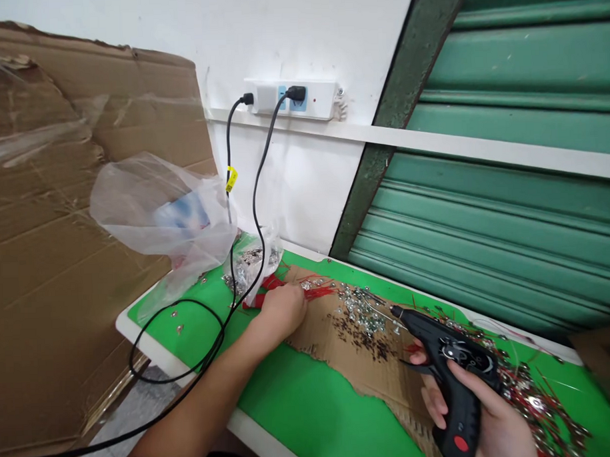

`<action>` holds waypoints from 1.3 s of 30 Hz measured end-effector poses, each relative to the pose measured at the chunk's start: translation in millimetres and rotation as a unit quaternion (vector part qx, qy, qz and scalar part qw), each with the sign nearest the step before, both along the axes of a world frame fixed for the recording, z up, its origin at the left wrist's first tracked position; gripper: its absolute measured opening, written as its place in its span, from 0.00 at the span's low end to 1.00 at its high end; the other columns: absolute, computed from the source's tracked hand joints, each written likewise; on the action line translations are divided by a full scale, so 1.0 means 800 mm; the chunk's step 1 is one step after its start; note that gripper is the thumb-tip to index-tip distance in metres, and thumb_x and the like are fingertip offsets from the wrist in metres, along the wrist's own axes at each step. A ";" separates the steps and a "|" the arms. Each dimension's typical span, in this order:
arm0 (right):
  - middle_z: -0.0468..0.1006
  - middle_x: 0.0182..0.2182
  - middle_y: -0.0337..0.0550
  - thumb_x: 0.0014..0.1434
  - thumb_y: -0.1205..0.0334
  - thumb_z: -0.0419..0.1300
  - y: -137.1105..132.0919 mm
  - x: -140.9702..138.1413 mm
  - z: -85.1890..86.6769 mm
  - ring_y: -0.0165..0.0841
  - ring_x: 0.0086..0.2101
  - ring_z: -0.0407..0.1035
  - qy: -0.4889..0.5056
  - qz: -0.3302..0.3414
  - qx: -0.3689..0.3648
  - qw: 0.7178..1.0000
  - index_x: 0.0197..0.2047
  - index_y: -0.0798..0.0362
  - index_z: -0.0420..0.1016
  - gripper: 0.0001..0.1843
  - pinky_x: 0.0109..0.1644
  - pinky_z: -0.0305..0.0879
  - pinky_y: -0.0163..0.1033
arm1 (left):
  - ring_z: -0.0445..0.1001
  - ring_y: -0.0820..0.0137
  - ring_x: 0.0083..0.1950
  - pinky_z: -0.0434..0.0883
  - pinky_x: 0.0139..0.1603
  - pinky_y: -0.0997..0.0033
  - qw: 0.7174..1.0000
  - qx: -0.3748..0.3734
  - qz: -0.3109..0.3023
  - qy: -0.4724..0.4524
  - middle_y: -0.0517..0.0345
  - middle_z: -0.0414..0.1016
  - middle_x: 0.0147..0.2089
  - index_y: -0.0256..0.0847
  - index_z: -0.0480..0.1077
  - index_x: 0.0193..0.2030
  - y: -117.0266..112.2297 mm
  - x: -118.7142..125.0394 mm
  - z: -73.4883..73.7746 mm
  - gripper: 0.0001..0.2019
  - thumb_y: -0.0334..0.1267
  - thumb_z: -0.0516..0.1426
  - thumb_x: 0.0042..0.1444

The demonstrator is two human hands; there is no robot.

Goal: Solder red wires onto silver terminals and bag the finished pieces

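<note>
My left hand is closed over a bundle of red wires at the far side of the table. Its fingertips are mostly hidden, and the wire ends stick out to its right. My right hand grips a black pistol-shaped soldering gun by the handle, its fingers near the trigger. The thin metal tip of the gun points left over the brown cardboard sheet. Below and beyond that tip, small shiny metal parts are heaped beside scattered dark bits.
Metal discs with red wires cover the table's right side. A black cable loops across the left of the green tabletop, below a wall socket strip. A clear bag of parts lies behind; a large cardboard box stands left.
</note>
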State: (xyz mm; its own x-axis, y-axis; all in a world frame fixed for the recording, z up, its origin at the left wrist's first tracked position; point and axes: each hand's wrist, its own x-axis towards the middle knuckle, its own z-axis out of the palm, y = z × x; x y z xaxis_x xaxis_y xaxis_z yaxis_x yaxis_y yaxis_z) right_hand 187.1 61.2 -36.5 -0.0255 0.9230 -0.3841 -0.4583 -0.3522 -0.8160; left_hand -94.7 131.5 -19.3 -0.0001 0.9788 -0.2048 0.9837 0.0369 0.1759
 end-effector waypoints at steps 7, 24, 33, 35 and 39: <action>0.69 0.18 0.44 0.51 0.51 0.67 0.003 -0.002 -0.001 0.30 0.18 0.58 0.003 0.032 -0.012 0.999 0.37 0.54 0.82 0.15 0.18 0.58 0.34 | 0.79 0.52 0.47 0.77 0.45 0.53 0.999 0.024 -0.002 -0.021 0.41 0.77 0.47 0.33 0.71 0.46 0.005 0.004 -0.007 0.15 0.36 0.45 0.63; 0.67 0.14 0.37 0.51 0.44 0.67 -0.004 -0.021 0.002 0.27 0.13 0.61 -0.111 0.092 -0.059 0.988 0.36 0.56 0.80 0.21 0.17 0.54 0.32 | 0.74 0.72 0.39 0.68 0.41 0.76 0.939 0.102 -0.194 -0.264 0.59 0.78 0.39 0.40 0.72 0.39 0.013 -0.009 -0.006 0.04 0.35 0.56 0.60; 0.66 0.14 0.37 0.50 0.43 0.67 -0.003 -0.025 0.004 0.26 0.14 0.62 -0.137 0.100 -0.082 0.982 0.34 0.57 0.81 0.23 0.18 0.57 0.31 | 0.72 0.72 0.31 0.58 0.29 0.74 0.965 0.048 -0.191 -0.172 0.60 0.78 0.31 0.42 0.73 0.31 0.011 -0.008 -0.015 0.06 0.39 0.57 0.56; 0.66 0.13 0.37 0.50 0.43 0.67 -0.003 -0.025 0.002 0.27 0.13 0.61 -0.135 0.101 -0.084 0.982 0.33 0.57 0.80 0.23 0.18 0.57 0.31 | 0.72 0.70 0.33 0.58 0.30 0.73 0.969 0.058 -0.188 -0.152 0.59 0.78 0.32 0.42 0.73 0.31 0.010 -0.005 -0.016 0.06 0.39 0.56 0.56; 0.66 0.14 0.37 0.49 0.43 0.68 -0.003 -0.024 0.001 0.27 0.14 0.62 -0.135 0.098 -0.082 0.983 0.33 0.57 0.80 0.23 0.18 0.58 0.32 | 0.72 0.69 0.33 0.60 0.30 0.73 0.972 0.059 -0.185 -0.133 0.59 0.78 0.32 0.43 0.73 0.32 0.010 -0.002 -0.018 0.06 0.38 0.55 0.55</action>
